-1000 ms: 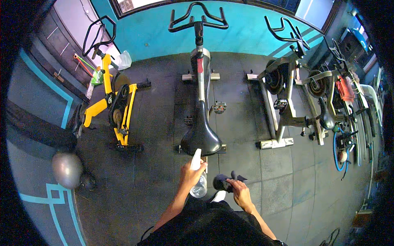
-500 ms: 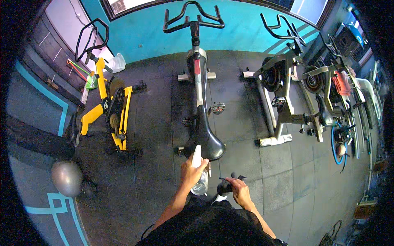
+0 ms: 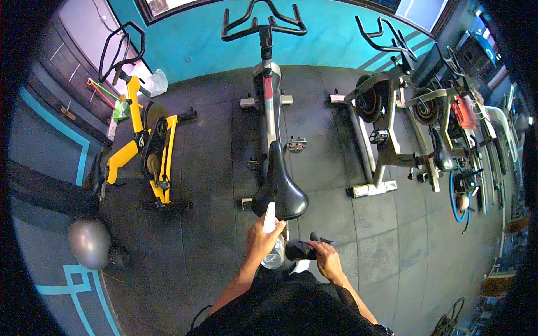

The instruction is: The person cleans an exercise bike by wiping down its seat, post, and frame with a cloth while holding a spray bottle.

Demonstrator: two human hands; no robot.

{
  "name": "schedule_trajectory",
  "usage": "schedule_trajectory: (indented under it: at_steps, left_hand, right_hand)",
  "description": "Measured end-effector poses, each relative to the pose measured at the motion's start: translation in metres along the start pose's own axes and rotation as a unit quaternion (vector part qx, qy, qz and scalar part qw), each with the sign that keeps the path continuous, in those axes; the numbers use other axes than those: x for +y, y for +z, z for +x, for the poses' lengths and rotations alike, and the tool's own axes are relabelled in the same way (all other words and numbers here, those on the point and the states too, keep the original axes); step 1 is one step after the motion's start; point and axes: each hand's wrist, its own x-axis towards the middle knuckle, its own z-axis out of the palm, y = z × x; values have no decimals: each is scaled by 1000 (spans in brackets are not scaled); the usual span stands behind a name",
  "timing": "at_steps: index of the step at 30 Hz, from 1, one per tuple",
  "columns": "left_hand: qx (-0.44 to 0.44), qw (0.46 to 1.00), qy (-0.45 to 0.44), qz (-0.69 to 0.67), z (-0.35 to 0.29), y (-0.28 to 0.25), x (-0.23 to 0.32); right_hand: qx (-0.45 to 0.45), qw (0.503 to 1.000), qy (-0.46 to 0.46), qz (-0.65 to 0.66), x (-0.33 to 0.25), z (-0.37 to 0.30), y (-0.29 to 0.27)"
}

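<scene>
Closed round the neck of a clear spray bottle (image 3: 273,256) with a white spray head, my left hand (image 3: 261,239) is just below a black bike saddle (image 3: 281,193). The saddle belongs to the exercise bike (image 3: 270,112) standing straight ahead. My right hand (image 3: 329,260) grips a dark cloth (image 3: 300,250), which hangs bunched to the left of the fingers beside the bottle. Part of the cloth sticks up behind the knuckles.
A yellow exercise bike (image 3: 134,148) stands at the left, a grey ball (image 3: 89,244) nearer. Another exercise bike (image 3: 386,129) is at the right, among more equipment. A blue hose-like loop (image 3: 453,193) lies at far right. A teal wall (image 3: 196,45) closes off the back.
The dark cloth has swung left and spread out more from my right hand. My left hand keeps its hold on the spray bottle, nearly still. The view has shifted slightly.
</scene>
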Motion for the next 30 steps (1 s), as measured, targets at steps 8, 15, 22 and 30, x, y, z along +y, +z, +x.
schedule_trajectory:
  at_steps: [8,15,22,30]
  left_hand:
    - [14,1000,1,-7,-8,-2,-16]
    - [37,997,-14,-70,-34,-25,-31]
    - [44,995,-2,-92,-50,-44,-20]
    - [31,994,-40,-95,-43,-63,-25]
  right_hand:
    - [120,906,170,369,16,9,8]
    - [203,963,-10,180,-76,92,-21]
    - [47,970,-168,-170,-67,134,38]
    - [-1,963,-130,-235,-70,167,36]
